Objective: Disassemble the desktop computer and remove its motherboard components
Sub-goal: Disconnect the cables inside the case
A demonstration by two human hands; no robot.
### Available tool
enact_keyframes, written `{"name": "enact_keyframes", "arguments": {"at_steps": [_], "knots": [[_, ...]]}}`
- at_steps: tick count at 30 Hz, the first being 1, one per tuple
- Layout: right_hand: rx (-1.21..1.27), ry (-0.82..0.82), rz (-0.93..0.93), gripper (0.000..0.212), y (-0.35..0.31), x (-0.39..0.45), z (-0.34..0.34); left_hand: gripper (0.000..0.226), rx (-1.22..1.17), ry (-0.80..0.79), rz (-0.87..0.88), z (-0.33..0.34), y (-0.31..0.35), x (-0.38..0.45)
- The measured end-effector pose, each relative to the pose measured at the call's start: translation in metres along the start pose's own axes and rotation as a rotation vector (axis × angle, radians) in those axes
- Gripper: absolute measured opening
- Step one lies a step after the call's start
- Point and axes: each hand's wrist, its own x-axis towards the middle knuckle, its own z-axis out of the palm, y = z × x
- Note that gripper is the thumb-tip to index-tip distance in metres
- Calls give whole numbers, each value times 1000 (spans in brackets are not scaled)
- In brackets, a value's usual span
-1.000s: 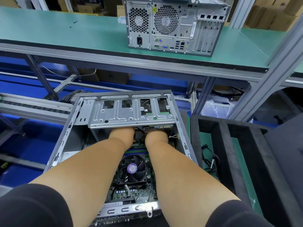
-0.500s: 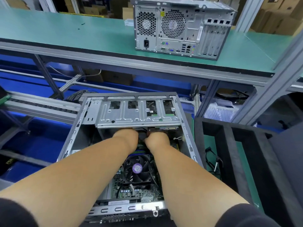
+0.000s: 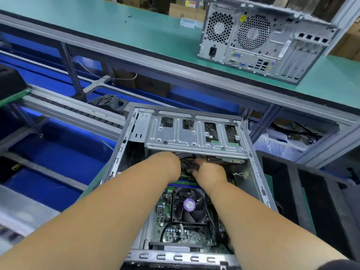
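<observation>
Computer case (image 3: pixel 124 149) lies open in front of us, low beside the green bench (image 3: pixel 97 26), motherboard (image 3: pixel 165 211) and fan (image 3: pixel 190 205) showing inside. Our left hand (image 3: pixel 171 162) reaches under the metal drive cage (image 3: pixel 194 139); we cannot tell its grip. Our right hand (image 3: pixel 209 172) pinches a black connector (image 3: pixel 193 166). Farther right, a second computer (image 3: pixel 263 41) stands on the bench.

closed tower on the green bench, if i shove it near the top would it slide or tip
Probably slide. The closed tower looks like a boxy metal case standing flat on the green bench, so likely stiff and fairly heavy. It stands taller than it is deep, so a high, hard shove could perhaps rock it; pushing low seems safer.
</observation>
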Motion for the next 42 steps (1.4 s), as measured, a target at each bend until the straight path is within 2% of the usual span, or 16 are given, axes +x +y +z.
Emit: {"name": "enact_keyframes", "arguments": {"at_steps": [4, 6, 10, 15, 20, 27, 37, 41, 42], "knots": [[-13, -32, -39, 34, 1, 4, 1, 9, -83, 30, -30, -1, -2, 2], [10, -69, -43, 34, 1, 8, 2, 13, -80, 23, -20, 2, -1, 4], [8, -87, -72, 35, -1, 11, 5, 34, 22, 37, 75, 9, -2, 10], [57, -81, -60, 37, -3, 12, 9, 23, -35, 36, 35, 7, 0, 6], [75, -68, -78, 35, -2, 11, 8, 31, -57, 23, -32, 6, -4, 6], [105, -47, -47, 29, -3, 9, 5, 32, -36, -49, -2, 4, -3, 4], [144, -13, -28, 27, -9, 2, -2, 32, -26, -39, 2, -4, -2, -8], [324, -129, 47, 32, -11, 1, -6, 23, -166, 13, -50, -2, -5, -6], [416, -144, 57, 27, -11, -1, -8, 29, -224, 23, -74, -1, -7, -5]]}}
